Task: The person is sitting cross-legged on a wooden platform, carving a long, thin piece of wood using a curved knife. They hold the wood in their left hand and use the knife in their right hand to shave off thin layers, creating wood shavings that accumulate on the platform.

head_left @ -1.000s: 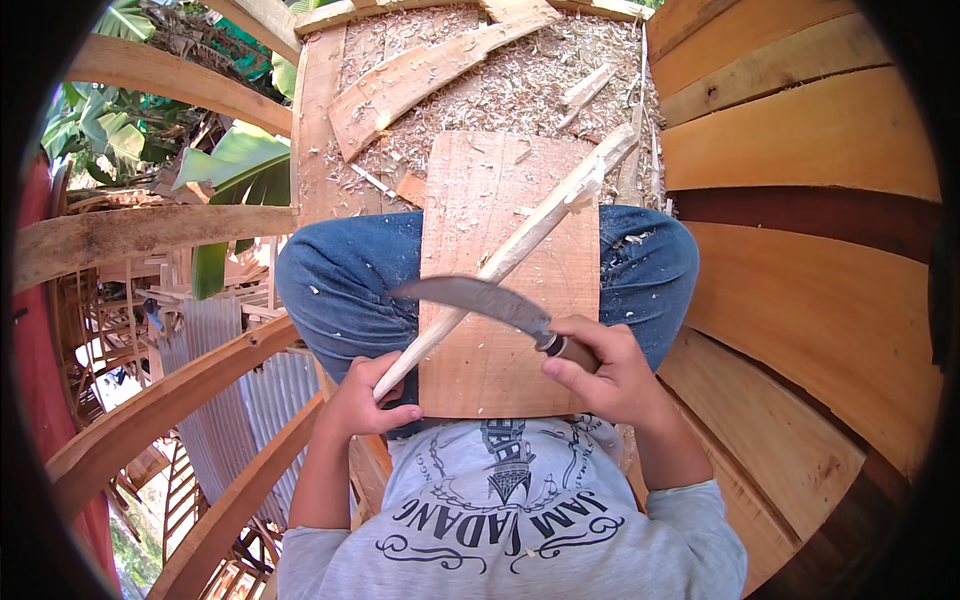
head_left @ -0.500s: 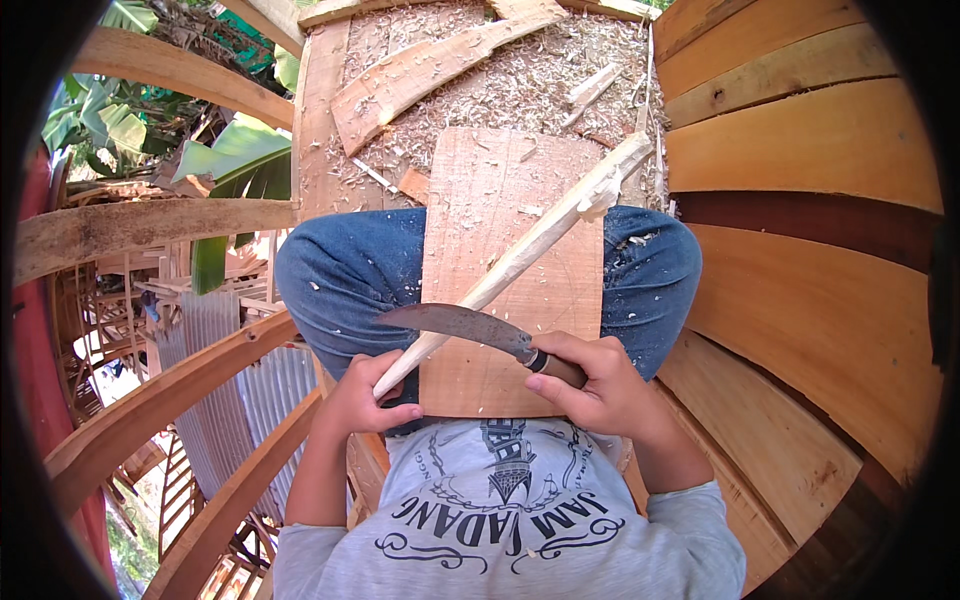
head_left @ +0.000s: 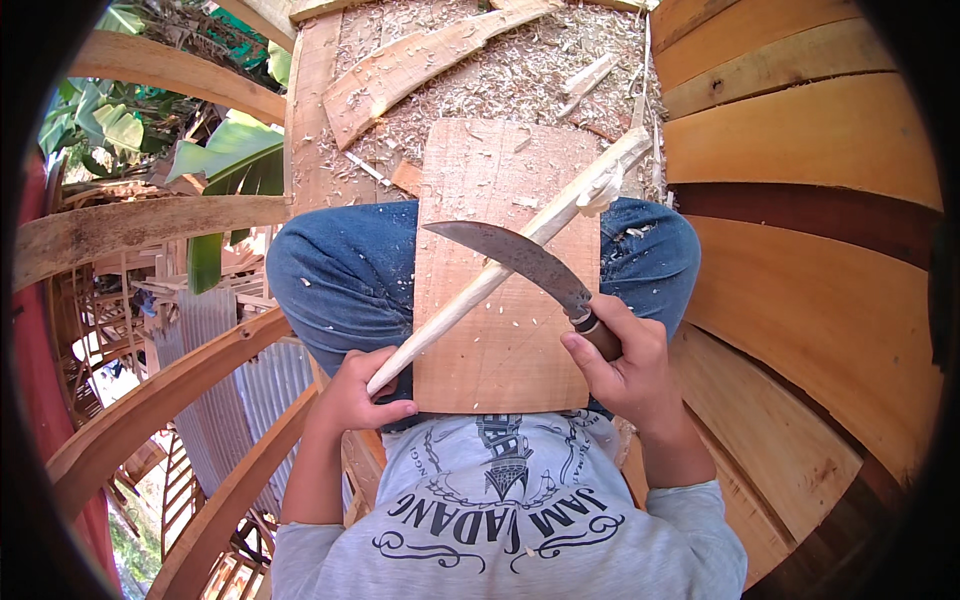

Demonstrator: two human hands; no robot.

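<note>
My left hand is closed round the near end of a pale, whittled wooden stick. The stick slants away to the upper right across a flat board lying over my lap. Near its far end a curl of shaved wood still hangs on. In my right hand is the dark handle of a knife with a curved, dark blade. The blade crosses over the middle of the stick, its tip pointing to the upper left. Whether the edge touches the wood I cannot tell.
Wood shavings cover the floor ahead, with a large offcut plank and smaller scraps among them. A slatted plank wall rises on the right. Open wooden rails run along the left, with banana leaves and corrugated sheets beyond.
The knife has moved up along the stick, away from me, from near my left hand to the stick's middle. My right hand went forward and right with it; my left hand stays put.
</note>
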